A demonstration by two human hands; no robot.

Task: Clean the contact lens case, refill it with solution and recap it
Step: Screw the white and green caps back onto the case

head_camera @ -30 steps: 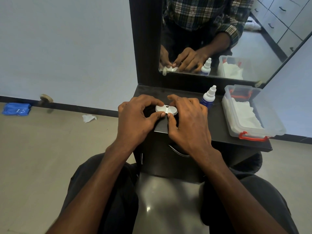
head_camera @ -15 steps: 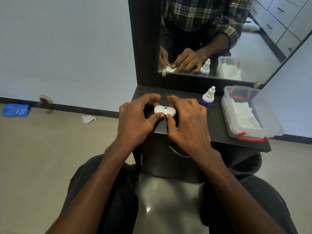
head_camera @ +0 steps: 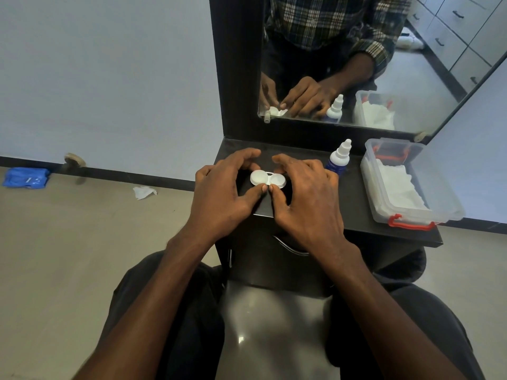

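A white two-well contact lens case (head_camera: 267, 178) lies on the black shelf (head_camera: 354, 212), both round caps on. My left hand (head_camera: 222, 193) curls around its left side, thumb tip against the near edge of the left cap. My right hand (head_camera: 304, 196) curls around the right side, thumb tip at the near edge of the right cap, fingers arched over the far side. A small blue solution bottle (head_camera: 338, 159) with a white nozzle stands upright just right of my right hand.
A clear plastic box (head_camera: 411, 185) with red latches holds white tissues at the shelf's right end. A mirror (head_camera: 356, 64) rises behind the shelf. On the floor to the left lie a crumpled tissue (head_camera: 144, 192) and a blue packet (head_camera: 26, 176).
Both hands have stayed on the case; the fingers have lifted and spread a little, showing more of both caps. The thumbs have come together at the case's near edge.
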